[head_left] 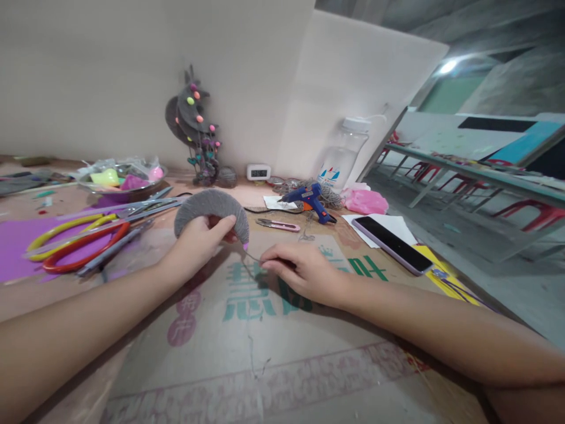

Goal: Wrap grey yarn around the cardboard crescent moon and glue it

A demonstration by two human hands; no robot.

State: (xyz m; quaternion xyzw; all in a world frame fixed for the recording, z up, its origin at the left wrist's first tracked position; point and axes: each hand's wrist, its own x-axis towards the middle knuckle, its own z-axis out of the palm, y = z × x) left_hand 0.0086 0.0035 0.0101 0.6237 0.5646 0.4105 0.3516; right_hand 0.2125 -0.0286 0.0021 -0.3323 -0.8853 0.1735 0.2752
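My left hand (203,237) grips a crescent (212,206) wound in grey yarn, with the thumb across its front and the fingers behind it. A small pink-purple tip (246,246) shows at the crescent's lower right end. From there a thin strand of grey yarn (253,257) runs to my right hand (300,268), whose thumb and index finger pinch it. Both hands are above a printed cardboard sheet (212,359). Past them lie pink thread snips (279,225) and a blue glue gun (311,200).
At left are scissors with yellow and red handles (83,241) and a bowl (128,187) of bagged coloured pieces. A decorated grey moon ornament (192,118) leans on the wall. A clock (258,172), a bottle (342,156) and a phone (392,244) stand or lie around the sheet.
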